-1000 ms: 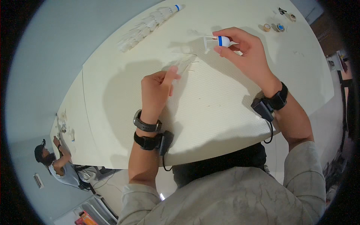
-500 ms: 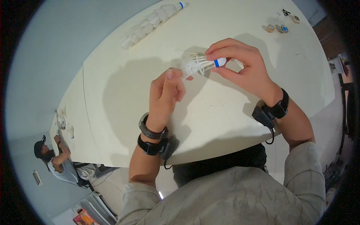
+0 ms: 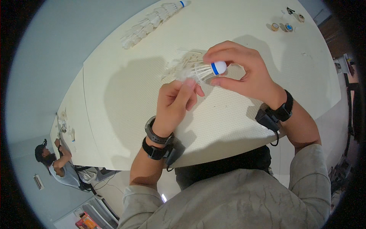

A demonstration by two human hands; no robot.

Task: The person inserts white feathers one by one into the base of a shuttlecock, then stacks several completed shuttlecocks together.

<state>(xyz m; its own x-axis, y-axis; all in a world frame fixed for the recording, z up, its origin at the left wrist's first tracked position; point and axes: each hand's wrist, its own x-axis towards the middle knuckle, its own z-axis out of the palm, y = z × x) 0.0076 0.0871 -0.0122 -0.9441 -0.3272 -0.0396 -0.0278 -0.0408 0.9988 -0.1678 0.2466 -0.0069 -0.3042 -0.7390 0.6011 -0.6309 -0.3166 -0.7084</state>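
A white shuttlecock (image 3: 206,71) with a blue band around its rounded base is held above the table. My left hand (image 3: 176,97) pinches its feather skirt between thumb and fingers. Around the base curves my right hand (image 3: 246,70), thumb and fingers apart, with a small gap between the thumb and the base; whether a fingertip touches the far side is hidden. Beneath and behind the shuttlecock lie loose, thin feather shafts (image 3: 185,61) on the white tabletop (image 3: 228,126).
A long stack of nested shuttlecocks (image 3: 152,24) lies at the far left. Small tape rolls (image 3: 288,28) and a black item (image 3: 290,10) sit at the far right. Another person (image 3: 57,164) works at the table's left end.
The shuttlecock has turned, its base tipping slightly nearer and left. My right fingers have loosened from the base. My left hand has shifted right and a little nearer.
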